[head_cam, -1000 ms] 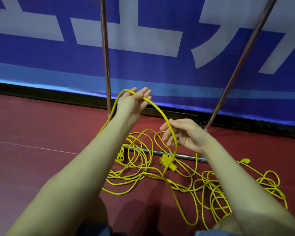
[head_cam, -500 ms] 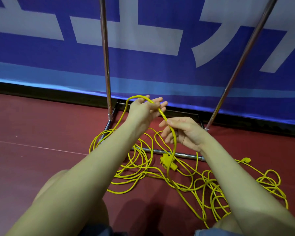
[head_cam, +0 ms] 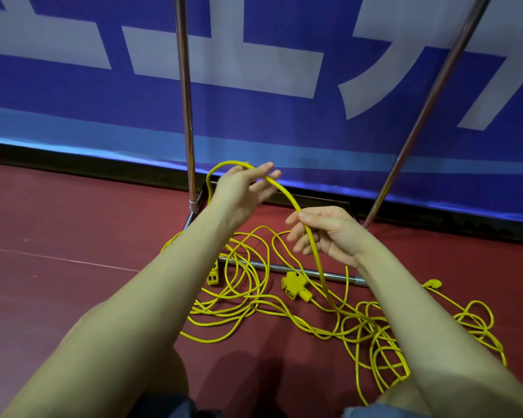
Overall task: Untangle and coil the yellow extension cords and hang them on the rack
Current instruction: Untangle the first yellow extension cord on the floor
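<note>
Yellow extension cords (head_cam: 284, 309) sprawled in loose tangled loops on the dark red floor (head_cam: 58, 267), spreading from the foot of the rack to the right edge of the view. One strand lifted off the pile, arching between both hands.

Left hand (head_cam: 242, 191) raised, fingers nearly straight and spread, the arch of cord draped over them near the fingertips; no curl round it visible. From there the strand drops behind the left wrist toward the floor.

Right hand (head_cam: 323, 233) lower and to the right, thumb and fingers loosely curled round the same strand, which then runs straight down to the heap.

Chrome tubular rack (head_cam: 185, 101) directly ahead: one upright just left of the left hand, a second slanting upright at right, a low crossbar lying under the cords. Yellow three-way outlet block (head_cam: 295, 286) resting just in front of that crossbar; a smaller yellow plug end (head_cam: 213, 274) beside the left forearm; another yellow plug (head_cam: 434, 285) right of the right forearm.

Blue banner with large white lettering (head_cam: 254, 70) close behind the rack, closing off the far side. Open floor to the left, crossed by a thin pale line. Knees at the bottom edge, hemming the near side.
</note>
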Demonstrator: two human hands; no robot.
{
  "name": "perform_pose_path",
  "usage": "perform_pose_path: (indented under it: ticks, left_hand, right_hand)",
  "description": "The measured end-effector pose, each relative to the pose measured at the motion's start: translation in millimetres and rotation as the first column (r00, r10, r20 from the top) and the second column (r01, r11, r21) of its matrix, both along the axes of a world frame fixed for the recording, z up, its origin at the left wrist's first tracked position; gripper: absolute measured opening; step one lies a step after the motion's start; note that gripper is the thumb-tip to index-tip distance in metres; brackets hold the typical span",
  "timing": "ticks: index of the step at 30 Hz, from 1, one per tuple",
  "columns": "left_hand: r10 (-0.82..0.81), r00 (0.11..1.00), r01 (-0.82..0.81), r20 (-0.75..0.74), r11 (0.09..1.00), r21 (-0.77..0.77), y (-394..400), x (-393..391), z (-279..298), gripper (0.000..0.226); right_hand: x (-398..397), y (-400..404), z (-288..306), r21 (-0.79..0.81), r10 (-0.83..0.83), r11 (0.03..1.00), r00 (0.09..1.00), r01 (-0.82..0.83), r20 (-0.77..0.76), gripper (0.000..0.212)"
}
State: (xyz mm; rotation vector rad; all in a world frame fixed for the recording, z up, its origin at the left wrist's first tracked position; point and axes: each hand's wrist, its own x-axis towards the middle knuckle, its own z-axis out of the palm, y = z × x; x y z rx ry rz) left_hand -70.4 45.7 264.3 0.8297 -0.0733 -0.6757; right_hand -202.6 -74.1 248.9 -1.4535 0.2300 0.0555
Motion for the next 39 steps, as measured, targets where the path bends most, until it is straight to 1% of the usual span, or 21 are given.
perform_pose_path:
  ticks: [3, 7, 9, 14, 17, 19, 20, 22, 24, 26, 28, 32, 34, 36, 37, 39]
  left_hand:
    - [-0.088, 0.990, 0.086, 0.106, 0.996, 0.030, -5.1, -14.9, 0.7, 0.050]
    - [-0.091, 0.990, 0.088, 0.106, 0.996, 0.029, -5.3, -13.8, -1.0, 0.058]
    - [-0.053, 0.995, 0.050, 0.089, 0.998, 0.029, -5.8, -9.4, -2.0, 0.061]
    - [0.141, 0.990, -0.141, -0.015, 0.990, -0.013, 1.4, 18.6, -4.1, 0.063]
    - [0.169, 0.985, -0.169, -0.044, 0.986, -0.009, 4.9, 22.2, -5.4, 0.055]
    - [0.146, 0.988, -0.148, -0.055, 0.988, -0.034, 3.6, 18.5, -3.3, 0.045]
    - [0.104, 0.994, -0.106, -0.045, 0.994, -0.033, 2.1, 14.8, -1.4, 0.036]
    - [-0.018, 1.000, 0.018, 0.026, 1.000, 0.017, -0.7, 2.8, 2.1, 0.021]
    - [-0.083, 0.992, 0.075, 0.094, 0.994, 0.081, -3.0, -8.6, 3.4, 0.024]
    - [-0.076, 0.990, 0.064, 0.122, 0.993, 0.101, -3.9, -12.5, 3.6, 0.029]
    - [-0.024, 0.994, 0.014, 0.106, 0.996, 0.089, -3.0, -6.3, 4.3, 0.032]
    - [0.152, 0.988, -0.152, 0.015, 0.988, 0.038, 4.1, 18.1, 2.0, 0.042]
    - [0.185, 0.982, -0.184, -0.022, 0.982, 0.033, 7.2, 23.6, 0.2, 0.036]
    - [0.177, 0.983, -0.175, -0.047, 0.984, 0.035, 7.7, 19.7, 0.8, 0.015]
    - [0.151, 0.987, -0.149, -0.051, 0.988, 0.051, 6.7, 15.5, 1.6, 0.009]
    - [0.025, 0.999, -0.021, -0.036, 0.994, 0.109, 3.6, 6.1, 3.0, 0.011]
  right_hand:
    - [2.6, 1.5, -1.2, -0.020, -0.014, 1.000, 1.000, 0.014, -0.016, 0.019]
    - [4.9, 7.1, -0.6, -0.007, -0.008, 1.000, 1.000, 0.007, -0.021, 0.021]
    - [5.0, 8.1, 0.5, 0.012, -0.003, 1.000, 1.000, 0.003, -0.028, 0.024]
    - [-0.1, 5.8, 2.7, -0.011, 0.049, 0.999, 0.996, -0.050, -0.073, 0.027]
    - [-1.0, 4.1, 0.9, -0.022, 0.044, 0.999, 0.998, -0.045, -0.053, 0.026]
    - [0.6, 3.3, 0.4, -0.035, 0.015, 0.999, 0.999, -0.017, -0.038, 0.025]
    - [1.8, 2.7, 0.1, -0.037, -0.005, 0.999, 1.000, 0.004, -0.030, 0.025]
    - [4.0, 2.3, -0.1, -0.037, -0.026, 0.999, 0.999, 0.025, -0.021, 0.025]
    - [6.1, 5.1, 0.6, -0.037, -0.009, 0.999, 1.000, 0.008, -0.024, 0.024]
    - [7.9, 8.8, 0.7, -0.021, 0.014, 1.000, 1.000, -0.015, -0.026, 0.025]
    - [7.8, 9.8, 1.6, 0.004, 0.030, 1.000, 0.999, -0.029, -0.026, 0.028]
    - [1.9, 6.5, 5.2, 0.008, 0.118, 0.993, 0.992, -0.118, -0.052, 0.030]
    - [-1.0, 4.5, 4.0, 0.010, 0.133, 0.991, 0.990, -0.132, -0.053, 0.029]
    - [-1.3, 3.4, 2.4, 0.007, 0.125, 0.992, 0.991, -0.124, -0.050, 0.028]
    - [-0.8, 3.6, 1.9, -0.001, 0.115, 0.993, 0.992, -0.115, -0.051, 0.027]
    - [0.8, 4.5, 0.3, -0.015, 0.083, 0.996, 0.995, -0.084, -0.052, 0.025]
